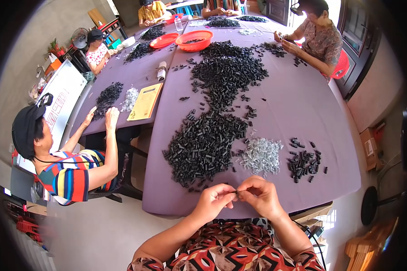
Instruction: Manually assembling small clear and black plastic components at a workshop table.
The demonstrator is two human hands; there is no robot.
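My left hand (216,199) and my right hand (259,195) meet over the table's near edge, fingertips pinched together on one small dark piece (236,193). Fingers cover most of it, so its exact kind is hidden. Just beyond my left hand spreads a large heap of short black plastic cylinders (203,147). A smaller pile of clear plastic bits (261,156) lies beyond my right hand. To the right of that rests a small loose group of black pieces (305,165).
Purple-grey cloth covers the table (298,104). Farther back stand a red basin (194,40), a red tray (164,40) and a bottle (178,23). A yellow booklet (145,101) lies left. A person in stripes (74,171) sits at left; several others work around the table.
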